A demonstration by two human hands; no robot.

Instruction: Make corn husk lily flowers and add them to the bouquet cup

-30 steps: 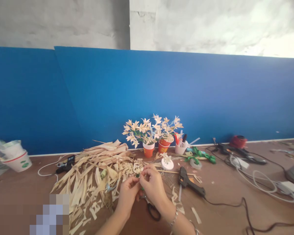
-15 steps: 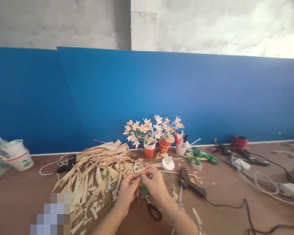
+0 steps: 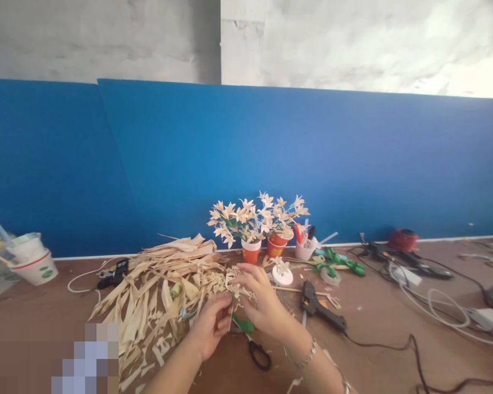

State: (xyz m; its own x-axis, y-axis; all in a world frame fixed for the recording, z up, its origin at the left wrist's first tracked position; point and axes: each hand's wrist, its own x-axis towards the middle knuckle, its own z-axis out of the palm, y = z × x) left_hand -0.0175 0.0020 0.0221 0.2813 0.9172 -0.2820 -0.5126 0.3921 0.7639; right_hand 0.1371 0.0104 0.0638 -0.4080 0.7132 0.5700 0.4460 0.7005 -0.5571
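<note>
Stem (image 3: 231, 314) sits pinched in my left hand (image 3: 211, 324); my right hand (image 3: 259, 302), fingers spread, grips nothing I can see. Scissors (image 3: 252, 345) lie near both.

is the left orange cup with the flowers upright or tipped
Upright: the left orange cup stands on the table with its mouth up, and pale flowers rise from it.

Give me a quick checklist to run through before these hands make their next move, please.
1. Thin wire-like stem held by the left hand: ok, between its fingers.
2. Right hand open: ok, fingers spread.
3. Black-handled metal scissors nearby: ok, on the table near the hands.
4. Black pistol-shaped glue gun hot: cannot tell.
5. Brown tabletop free of scraps: not ok, pale papery strips litter it.
</note>
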